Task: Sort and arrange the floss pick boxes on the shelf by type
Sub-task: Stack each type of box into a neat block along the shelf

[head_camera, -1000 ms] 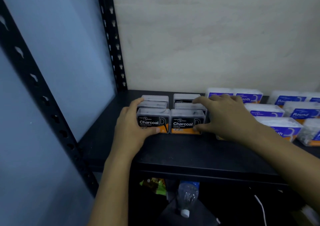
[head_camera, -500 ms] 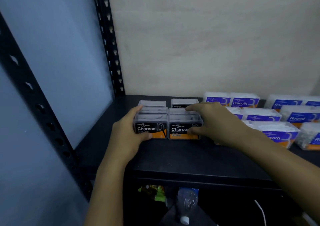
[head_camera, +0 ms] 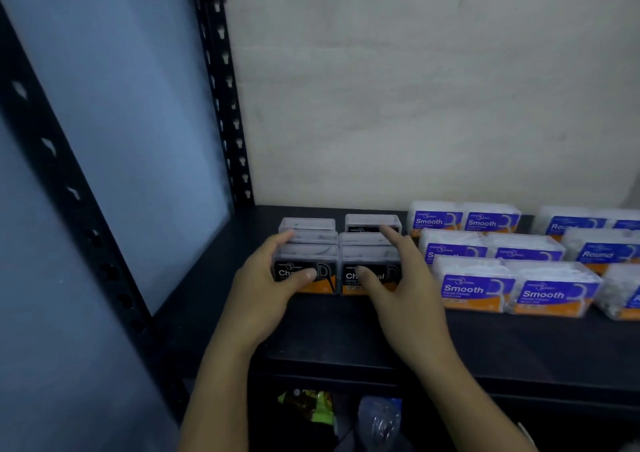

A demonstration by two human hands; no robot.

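Observation:
Black-labelled Charcoal floss pick boxes stand in two columns at the left of the black shelf (head_camera: 346,334). My left hand (head_camera: 266,289) clasps the front left Charcoal box (head_camera: 325,275), thumb on its label and fingers over the box behind. My right hand (head_camera: 405,289) lies against the front right Charcoal box (head_camera: 384,273) with fingers spread; its thumb touches the label and its index finger reaches toward the rear right box (head_camera: 367,223). Purple Smooth boxes (head_camera: 474,289) form rows to the right, and Round boxes (head_camera: 602,254) sit at the far right.
A perforated black upright (head_camera: 221,105) stands at the shelf's back left corner, with a pale panel to its left and a plain wall behind. On the level below lie a plastic bottle (head_camera: 379,417) and a green packet (head_camera: 308,405).
My right hand has slid off the right Charcoal column toward me and its fingers have spread. The left hand stays on the left column. The view has shifted right, showing more Smooth boxes.

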